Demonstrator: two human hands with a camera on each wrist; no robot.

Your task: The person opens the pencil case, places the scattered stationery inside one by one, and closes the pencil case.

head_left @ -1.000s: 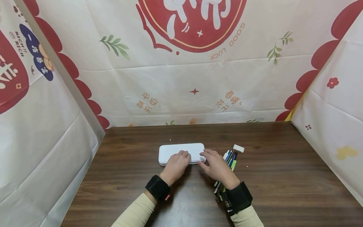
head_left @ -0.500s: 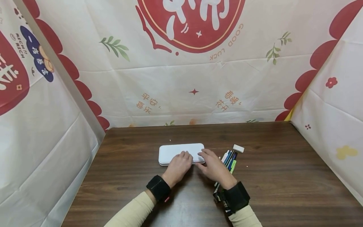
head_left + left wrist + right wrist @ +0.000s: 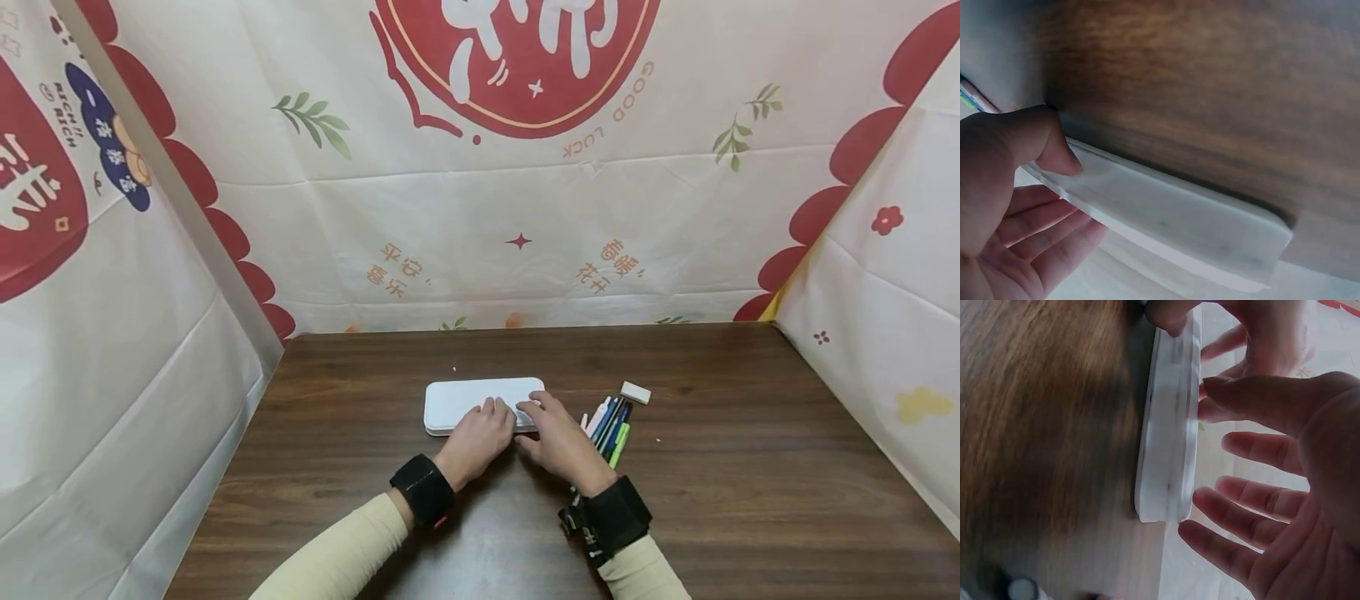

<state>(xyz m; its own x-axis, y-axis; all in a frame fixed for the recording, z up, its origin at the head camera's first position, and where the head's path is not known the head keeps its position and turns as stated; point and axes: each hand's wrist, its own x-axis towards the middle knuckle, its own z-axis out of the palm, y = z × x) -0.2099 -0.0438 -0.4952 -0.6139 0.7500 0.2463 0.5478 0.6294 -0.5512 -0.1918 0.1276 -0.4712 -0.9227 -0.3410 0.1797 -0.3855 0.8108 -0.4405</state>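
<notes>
A white pencil case, its lid down, lies on the table. My left hand holds its front edge near the middle; in the left wrist view the thumb presses the front wall and the fingers reach over the lid. My right hand is at the case's right end, its fingers loosely bent and touching or just above the lid. In the right wrist view those fingers are spread beside the case, with the thumb near the left hand. Whether they touch is hard to tell.
Several pens lie together right of the case, partly hidden under my right wrist. A white eraser is just beyond them. Printed cloth hangs behind the brown table and along both sides.
My left hand has shifted slightly right along the case's front edge. My right hand has moved slightly left, closer to it. The case stays put with its lid down.
</notes>
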